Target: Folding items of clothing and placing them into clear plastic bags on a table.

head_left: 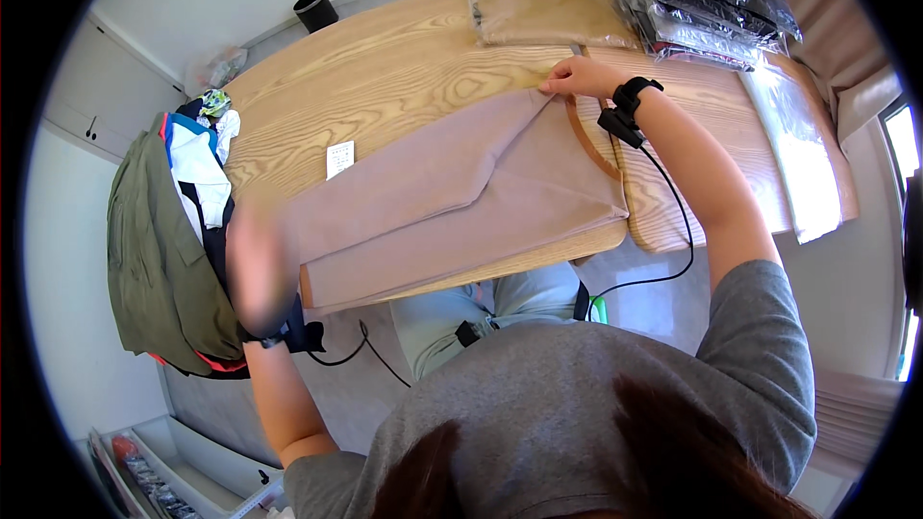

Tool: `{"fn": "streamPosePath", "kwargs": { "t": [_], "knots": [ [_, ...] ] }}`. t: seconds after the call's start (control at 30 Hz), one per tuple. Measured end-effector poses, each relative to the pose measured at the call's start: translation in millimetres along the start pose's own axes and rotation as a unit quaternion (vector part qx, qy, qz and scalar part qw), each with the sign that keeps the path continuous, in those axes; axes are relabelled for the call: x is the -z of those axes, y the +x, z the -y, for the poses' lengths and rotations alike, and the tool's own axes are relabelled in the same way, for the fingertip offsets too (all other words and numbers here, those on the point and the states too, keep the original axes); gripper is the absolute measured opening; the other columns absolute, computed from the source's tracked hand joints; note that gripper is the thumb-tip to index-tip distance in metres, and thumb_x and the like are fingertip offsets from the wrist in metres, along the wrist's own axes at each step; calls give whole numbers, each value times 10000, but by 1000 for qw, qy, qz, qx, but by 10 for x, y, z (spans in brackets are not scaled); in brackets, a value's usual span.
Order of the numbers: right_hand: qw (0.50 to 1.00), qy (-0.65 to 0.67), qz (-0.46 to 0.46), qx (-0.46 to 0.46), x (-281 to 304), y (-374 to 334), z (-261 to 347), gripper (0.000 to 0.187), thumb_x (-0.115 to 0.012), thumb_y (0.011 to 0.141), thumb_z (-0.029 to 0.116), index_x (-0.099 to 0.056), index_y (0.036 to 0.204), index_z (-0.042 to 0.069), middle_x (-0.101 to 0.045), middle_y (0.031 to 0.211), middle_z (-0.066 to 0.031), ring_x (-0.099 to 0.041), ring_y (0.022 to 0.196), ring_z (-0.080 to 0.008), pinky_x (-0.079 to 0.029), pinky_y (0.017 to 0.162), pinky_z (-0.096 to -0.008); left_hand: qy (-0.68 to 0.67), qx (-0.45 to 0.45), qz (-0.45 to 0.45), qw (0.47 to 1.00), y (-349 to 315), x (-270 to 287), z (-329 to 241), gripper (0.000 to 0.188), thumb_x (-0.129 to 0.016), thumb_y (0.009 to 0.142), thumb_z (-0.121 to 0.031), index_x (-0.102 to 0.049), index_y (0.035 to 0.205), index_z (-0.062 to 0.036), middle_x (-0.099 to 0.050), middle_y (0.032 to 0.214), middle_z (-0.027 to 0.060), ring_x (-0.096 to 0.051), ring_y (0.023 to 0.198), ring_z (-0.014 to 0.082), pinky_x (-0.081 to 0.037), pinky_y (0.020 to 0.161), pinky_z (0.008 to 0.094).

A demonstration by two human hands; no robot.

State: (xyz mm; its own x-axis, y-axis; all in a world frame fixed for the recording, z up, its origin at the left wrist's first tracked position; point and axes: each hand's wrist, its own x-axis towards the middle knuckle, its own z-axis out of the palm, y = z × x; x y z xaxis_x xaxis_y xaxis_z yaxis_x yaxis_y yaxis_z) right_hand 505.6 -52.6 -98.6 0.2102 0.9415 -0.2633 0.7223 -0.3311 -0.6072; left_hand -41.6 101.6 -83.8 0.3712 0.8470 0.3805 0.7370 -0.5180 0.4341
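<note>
A mauve garment [423,194] with brown trim at its right and lower left edges lies spread on the wooden table, one part folded over along its length. At its far right corner, my right hand [577,77] pinches the cloth between thumb and fingers. My left hand [258,264] is blurred beside the garment's left end; its fingers are too smeared to read, and whether it touches the cloth does not show. A small white tag [339,159] lies flat at the garment's far edge.
A heap of clothes with an olive jacket [159,250] rests at the table's left end. Plastic-wrapped packages [716,0] are stacked far right, beside a tan bagged item [548,14]. Clear plastic bags [793,149] lie at the right. A black bin [315,11] stands behind the table [385,62].
</note>
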Motion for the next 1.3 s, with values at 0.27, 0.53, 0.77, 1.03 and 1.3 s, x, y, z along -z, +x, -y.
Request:
{"fn": "streamPosePath", "kwargs": {
  "t": [0.27, 0.53, 0.77, 1.03, 1.3],
  "knots": [
    [1000, 21, 5, 10, 11, -41, 7, 353, -664, 818, 387, -685, 939, 57, -649, 812, -52, -566, 754, -152, -457, 703, -312, -50, -349, 182, 918, -296, -575, -2009, 242, -698, 718, -105, -609, 940, -64, -554, 964, 90, -549, 912, 283, -472, 779, 372],
    [997, 44, 15, 61, 20, 8, -116, 236, -660, 835, 276, -669, 880, 44, -620, 733, -15, -544, 679, -119, -438, 641, -277, 8, -384, 176, 906, -248, -1043, -2170, 108, -618, 702, -47, -546, 780, -68, -512, 807, 52, -525, 836, 237, -456, 727, 386],
    [998, 17, 12, 63, 30, -50, -12, 195, -639, 853, 225, -633, 800, 37, -593, 669, 0, -534, 637, -97, -429, 619, -262, 31, -443, 218, 869, -223, -899, -2052, 112, -619, 714, -51, -569, 814, -56, -532, 829, 49, -532, 843, 248, -454, 740, 392],
    [997, 37, 27, 69, 11, -17, -66, 187, -627, 853, 217, -637, 817, 34, -613, 693, -18, -551, 660, -111, -453, 635, -272, -38, -232, 142, 962, -220, -389, -1358, 301, -621, 834, -140, -555, 1107, -33, -540, 1122, 149, -521, 1049, 340, -427, 896, 387],
    [995, 51, 50, 63, 44, 17, -180, 169, -614, 861, 177, -597, 760, 43, -568, 642, -5, -535, 611, -99, -443, 587, -268, 69, 30, 95, 993, 9, -140, -6, 427, -624, 823, -196, -516, 1187, 0, -540, 1128, 253, -480, 1105, 413, -399, 936, 428]
  ]
}}
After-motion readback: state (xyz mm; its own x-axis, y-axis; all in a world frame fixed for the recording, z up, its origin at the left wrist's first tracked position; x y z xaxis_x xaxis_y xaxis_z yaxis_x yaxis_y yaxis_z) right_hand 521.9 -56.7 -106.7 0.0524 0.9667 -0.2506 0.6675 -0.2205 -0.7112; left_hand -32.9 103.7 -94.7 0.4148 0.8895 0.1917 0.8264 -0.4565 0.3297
